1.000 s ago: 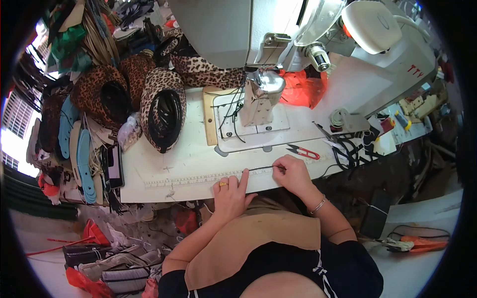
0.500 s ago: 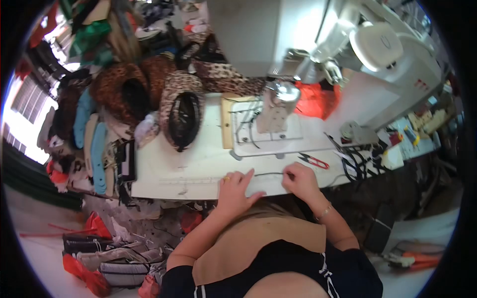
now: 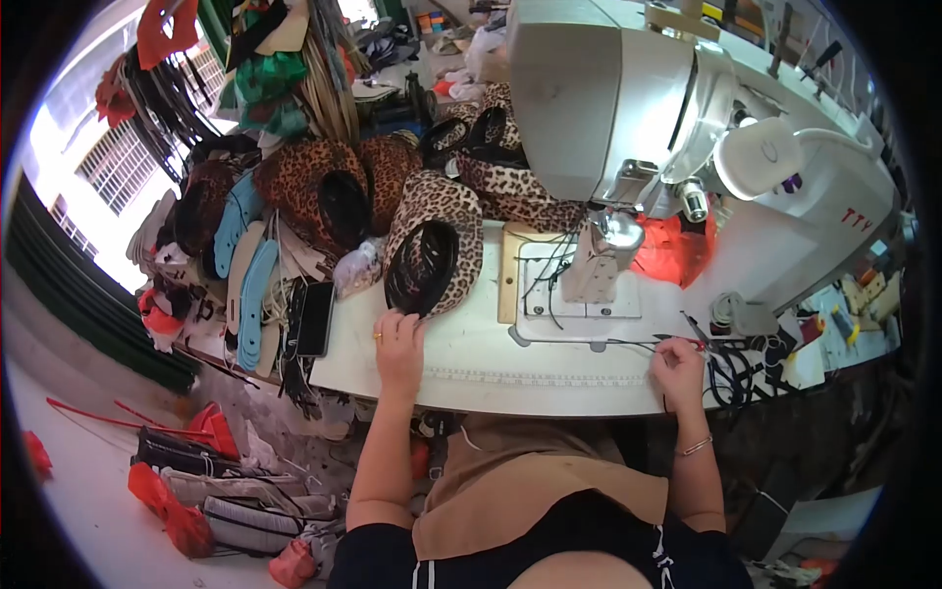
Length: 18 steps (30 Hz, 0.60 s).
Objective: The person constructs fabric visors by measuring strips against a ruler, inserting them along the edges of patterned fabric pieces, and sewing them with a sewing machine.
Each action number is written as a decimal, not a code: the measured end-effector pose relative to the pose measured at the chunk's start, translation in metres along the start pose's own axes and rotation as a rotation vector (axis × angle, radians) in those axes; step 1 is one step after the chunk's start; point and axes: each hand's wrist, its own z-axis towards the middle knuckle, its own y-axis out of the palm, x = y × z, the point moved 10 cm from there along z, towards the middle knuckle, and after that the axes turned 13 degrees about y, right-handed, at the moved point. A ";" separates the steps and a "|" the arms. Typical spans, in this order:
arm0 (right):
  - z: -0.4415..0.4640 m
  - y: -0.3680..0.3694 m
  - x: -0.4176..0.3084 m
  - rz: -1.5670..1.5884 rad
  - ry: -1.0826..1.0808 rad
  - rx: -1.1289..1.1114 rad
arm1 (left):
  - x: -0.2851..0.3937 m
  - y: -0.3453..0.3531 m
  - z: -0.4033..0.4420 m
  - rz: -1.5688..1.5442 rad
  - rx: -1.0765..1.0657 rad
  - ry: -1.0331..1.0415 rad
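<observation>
My left hand (image 3: pixel 399 353) reaches to the near end of a leopard-print piece with a black-lined opening (image 3: pixel 461 211), which looks like a shoe upper. Its fingers are closed at the piece's lower edge. At the right of the table, my right hand (image 3: pixel 679 371) is closed in a pinch on a thin black strip (image 3: pixel 628 344), which extends leftward from the fingers. Red-handled thread snips (image 3: pixel 699 345) lie right behind that hand, partly covered by it. Behind the table's middle stands a sewing machine (image 3: pixel 569 98), its lamp lit.
A printed ruler scale (image 3: pixel 520 378) runs along the table's front. More leopard-print pieces (image 3: pixel 304 187) are heaped at the back left. Blue sole-shaped pieces (image 3: pixel 257 304) and a black phone (image 3: pixel 315 319) lie left. Black straps (image 3: pixel 731 373) tangle at the right beside an orange-red bag (image 3: pixel 675 245).
My hands have moved apart: the left has gone from the table front to the leopard-print piece, the right has moved right with the black strip. The head view has tilted up and shifted.
</observation>
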 end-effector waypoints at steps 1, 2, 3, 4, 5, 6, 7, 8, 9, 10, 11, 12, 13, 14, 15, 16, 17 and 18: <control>0.001 0.002 0.004 -0.029 0.033 -0.032 | -0.002 -0.004 -0.004 0.007 -0.009 0.004; 0.000 0.003 0.006 0.019 0.040 -0.045 | -0.002 -0.007 -0.008 0.009 -0.019 0.007; -0.002 0.005 0.008 0.064 0.048 -0.054 | -0.002 -0.011 -0.009 0.014 -0.056 -0.012; -0.004 0.007 0.011 0.111 0.055 -0.057 | -0.014 -0.012 -0.023 -0.031 -0.106 0.003; -0.007 0.006 0.021 0.100 0.073 -0.074 | -0.017 -0.005 -0.035 -0.092 -0.154 0.034; -0.009 0.003 0.021 0.099 0.059 -0.079 | -0.008 -0.029 -0.030 -0.067 -0.043 0.033; -0.010 0.000 0.022 0.101 0.044 -0.082 | 0.004 -0.049 -0.024 -0.135 -0.028 0.104; -0.013 -0.002 0.023 0.100 0.032 -0.089 | 0.016 -0.069 -0.015 -0.219 0.000 0.127; -0.013 -0.003 0.034 0.191 0.054 -0.109 | 0.016 -0.077 -0.020 -0.200 -0.051 0.139; -0.013 -0.005 0.037 0.232 0.067 -0.117 | 0.022 -0.073 -0.013 -0.198 -0.180 0.151; -0.012 -0.006 0.039 0.272 0.083 -0.133 | 0.029 -0.071 -0.008 -0.192 -0.315 0.157; -0.012 -0.006 0.042 0.312 0.101 -0.154 | 0.034 -0.066 -0.008 -0.185 -0.452 0.160; -0.010 -0.003 0.045 0.322 0.114 -0.184 | 0.040 -0.058 -0.005 -0.254 -0.509 0.141; -0.009 -0.004 0.041 0.345 0.091 -0.181 | 0.053 -0.055 0.005 -0.211 -0.510 0.216; -0.008 -0.003 0.036 0.367 0.067 -0.178 | 0.067 -0.050 0.017 -0.170 -0.509 0.291; -0.008 -0.003 0.031 0.388 0.043 -0.173 | 0.082 -0.046 0.024 -0.129 -0.506 0.367; -0.009 -0.006 0.026 0.396 0.030 -0.164 | 0.093 -0.045 0.030 -0.185 -0.454 0.372; -0.009 -0.008 0.022 0.391 0.023 -0.155 | 0.104 -0.043 0.037 -0.242 -0.398 0.379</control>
